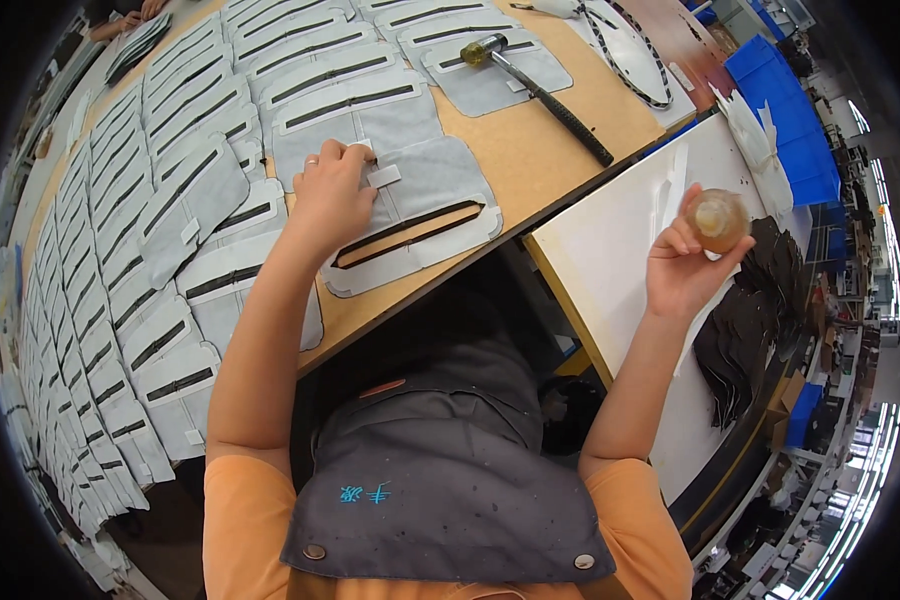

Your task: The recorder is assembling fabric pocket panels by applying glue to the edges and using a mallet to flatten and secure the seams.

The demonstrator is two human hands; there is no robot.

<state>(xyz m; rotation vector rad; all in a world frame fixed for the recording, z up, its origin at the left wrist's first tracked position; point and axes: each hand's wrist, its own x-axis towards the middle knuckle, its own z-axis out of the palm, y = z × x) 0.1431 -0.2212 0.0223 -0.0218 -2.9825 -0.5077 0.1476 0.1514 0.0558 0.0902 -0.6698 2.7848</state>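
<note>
While the left hand lies flat and open on a grey fabric piece, the right hand is raised off to the side, curled around a small amber bottle. The left palm faces down, its fingers spread loosely and pressing the cloth against the wooden table; nothing is gripped in it. A ring sits on one finger. Just beyond its fingertips, a small white tab rests on the grey piece, close to the index finger, though I cannot tell if the finger touches it. Below the hand, toward the person, a long dark slot with a pale border runs across the piece.

The right hand holds the bottle between thumb and fingertips, fingers half closed, the bottle's rounded end pointing up toward the camera. It hovers above a white board, with a stack of dark cut pieces just to its outer side.

Further out from the left hand, many more grey pieces like the first are laid in overlapping rows across the table. Well beyond both hands, a hammer with a black handle lies on one of them.
</note>
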